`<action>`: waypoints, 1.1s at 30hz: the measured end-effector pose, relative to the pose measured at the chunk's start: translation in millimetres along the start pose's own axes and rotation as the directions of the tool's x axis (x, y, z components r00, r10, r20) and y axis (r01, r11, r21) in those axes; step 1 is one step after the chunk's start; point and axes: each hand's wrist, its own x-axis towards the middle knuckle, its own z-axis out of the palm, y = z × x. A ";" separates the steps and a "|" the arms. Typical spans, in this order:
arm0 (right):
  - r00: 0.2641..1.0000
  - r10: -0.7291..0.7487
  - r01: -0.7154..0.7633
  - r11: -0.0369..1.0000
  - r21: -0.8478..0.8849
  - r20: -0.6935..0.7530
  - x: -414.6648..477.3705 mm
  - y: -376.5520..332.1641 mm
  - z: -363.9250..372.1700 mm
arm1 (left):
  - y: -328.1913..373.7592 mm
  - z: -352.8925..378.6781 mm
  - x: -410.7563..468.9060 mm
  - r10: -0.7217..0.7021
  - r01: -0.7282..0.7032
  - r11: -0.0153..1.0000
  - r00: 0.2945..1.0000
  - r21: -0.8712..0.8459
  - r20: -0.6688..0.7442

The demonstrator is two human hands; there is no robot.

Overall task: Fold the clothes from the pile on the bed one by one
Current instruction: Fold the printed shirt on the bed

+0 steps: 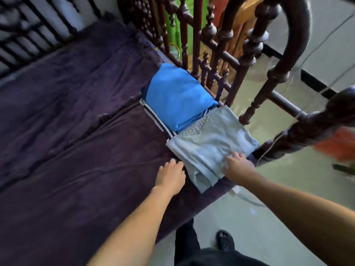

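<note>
One pale denim garment [209,143] lies folded on the bed [76,131]; right grip [238,166] presses it flat-fingered, left grip [170,175] touches its edge, fingers relaxed.

Both hands, left [170,177] and right [238,167], touch folded jeans [209,144] on the bed [76,131].

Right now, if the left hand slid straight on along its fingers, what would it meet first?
Probably the near edge of the folded light denim jeans: the left hand lies on the purple bedspread, fingertips almost at that edge. Depth is unclear.
</note>
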 end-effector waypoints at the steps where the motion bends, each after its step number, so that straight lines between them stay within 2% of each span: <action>1: 0.999 -0.036 0.035 0.999 0.017 0.024 -16.5 -2.2 4.6 | -0.7 4.8 -25.8 -0.067 0.067 0.996 0.998 -0.056 0.003; 5: 0.967 -0.212 0.227 0.969 -0.101 0.140 -68.6 -15.2 19.5 | -7.0 34.2 -124.7 -0.223 0.216 0.963 0.974 -0.161 -0.026; 9: 0.931 -0.345 0.363 0.906 -0.218 0.115 -104.9 -51.3 1.0 | -25.3 49.8 -207.5 -0.367 0.348 0.912 0.929 -0.218 -0.051; 16: 0.772 -0.635 0.600 0.732 -0.323 -0.004 -178.9 -168.1 -31.5 | -87.6 46.0 -336.7 -0.586 0.501 0.789 0.788 -0.356 -0.188; 18: 0.715 -0.699 0.653 0.666 -0.361 0.004 -203.1 -206.5 -27.2 | -107.0 49.3 -373.6 -0.634 0.525 0.753 0.740 -0.396 -0.225; 25: 0.584 -0.810 0.737 0.504 -0.450 0.050 -286.3 -363.4 15.5 | -200.4 84.0 -519.2 -0.781 0.603 0.600 0.583 -0.526 -0.222; 30: 0.485 -0.872 0.805 0.415 -0.424 0.066 -356.1 -491.8 58.7 | -292.3 98.8 -627.1 -0.847 0.665 0.521 0.481 -0.535 -0.227; 33: 0.435 -0.895 0.839 0.365 -0.403 0.096 -398.0 -552.7 81.1 | -341.1 105.9 -677.6 -0.871 0.692 0.479 0.453 -0.540 -0.191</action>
